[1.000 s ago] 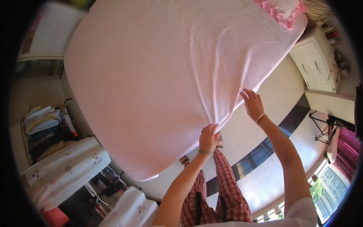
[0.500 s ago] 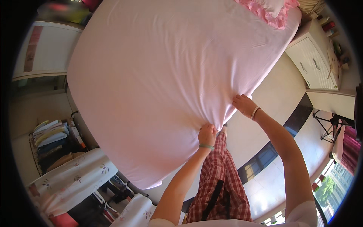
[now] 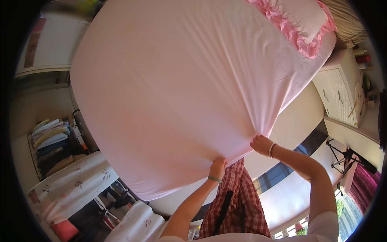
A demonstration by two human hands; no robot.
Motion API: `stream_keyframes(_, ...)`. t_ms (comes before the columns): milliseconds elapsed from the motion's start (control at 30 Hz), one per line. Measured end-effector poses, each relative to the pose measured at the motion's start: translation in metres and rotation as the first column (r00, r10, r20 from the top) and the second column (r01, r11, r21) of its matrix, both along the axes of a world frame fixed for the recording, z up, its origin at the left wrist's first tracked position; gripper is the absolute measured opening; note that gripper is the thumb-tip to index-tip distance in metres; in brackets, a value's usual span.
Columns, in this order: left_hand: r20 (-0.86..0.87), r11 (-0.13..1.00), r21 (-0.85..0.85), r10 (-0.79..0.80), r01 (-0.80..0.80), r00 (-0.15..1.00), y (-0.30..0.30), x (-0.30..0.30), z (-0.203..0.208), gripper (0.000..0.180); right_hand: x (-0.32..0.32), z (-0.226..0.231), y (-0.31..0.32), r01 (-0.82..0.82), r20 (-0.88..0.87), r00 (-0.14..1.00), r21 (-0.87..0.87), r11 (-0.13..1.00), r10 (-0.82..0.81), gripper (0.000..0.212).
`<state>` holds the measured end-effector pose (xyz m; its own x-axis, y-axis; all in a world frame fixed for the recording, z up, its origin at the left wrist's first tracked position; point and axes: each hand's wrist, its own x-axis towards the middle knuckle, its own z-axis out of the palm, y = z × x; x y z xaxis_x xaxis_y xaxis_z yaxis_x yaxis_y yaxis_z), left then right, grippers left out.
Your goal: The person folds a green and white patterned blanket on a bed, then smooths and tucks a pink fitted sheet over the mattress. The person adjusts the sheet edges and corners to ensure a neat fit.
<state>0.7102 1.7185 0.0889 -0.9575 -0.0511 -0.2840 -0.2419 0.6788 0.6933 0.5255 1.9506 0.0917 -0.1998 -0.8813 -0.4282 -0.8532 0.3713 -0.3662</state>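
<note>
A pink bed sheet (image 3: 161, 88) covers the bed, its near edge drawn toward me. My left hand (image 3: 218, 168) is closed on the sheet's edge just in front of my legs. Farther right along the same edge, my right hand (image 3: 261, 145) pinches the fabric. Taut creases fan out from the right hand across the sheet toward the far side. The fingertips of both hands are partly hidden in the cloth. A pillow (image 3: 300, 18) with a pink ruffled border lies at the far right of the bed.
A white cabinet (image 3: 336, 94) stands to the right of the bed, with a black folding frame (image 3: 342, 155) nearer me. At left are a stack of folded clothes (image 3: 52, 133) and a rack under a leaf-patterned cloth (image 3: 76, 187). A dark stripe crosses the floor at right.
Both hands have pulled the sheet's edge toward me, the right hand farther than the left. The creases have become longer and tighter, and more of the pillow shows.
</note>
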Motion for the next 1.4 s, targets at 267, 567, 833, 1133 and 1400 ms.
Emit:
stream_keyframes(267,0.215,0.985,-0.150,-0.048,0.082,0.975,0.039,0.009,0.009,0.049,0.023,-0.014,0.023,0.322,-0.121,0.939,-0.030,0.946,-0.323,0.018)
stream_keyframes(567,-0.040,0.991,0.137,0.000,0.006,0.999,0.089,-0.118,0.017,0.027,-0.101,0.040,0.086,0.563,-0.145,0.806,-0.114,0.819,-0.574,0.043)
stream_keyframes(833,-0.054,0.977,-0.167,-0.141,0.130,0.989,0.165,-0.230,0.011,0.048,-0.193,0.011,0.125,0.235,-0.292,0.924,-0.074,0.969,-0.246,0.024)
stream_keyframes(1133,-0.122,0.981,-0.174,0.064,-0.085,0.990,0.179,-0.232,-0.004,0.020,-0.200,0.020,0.140,0.099,-0.137,0.979,-0.323,0.941,-0.150,0.019)
stream_keyframes(1400,-0.103,0.997,-0.075,-0.039,0.031,0.994,0.210,-0.218,-0.004,0.015,-0.207,0.014,0.181,-0.070,0.089,0.993,-0.107,0.992,0.079,0.020)
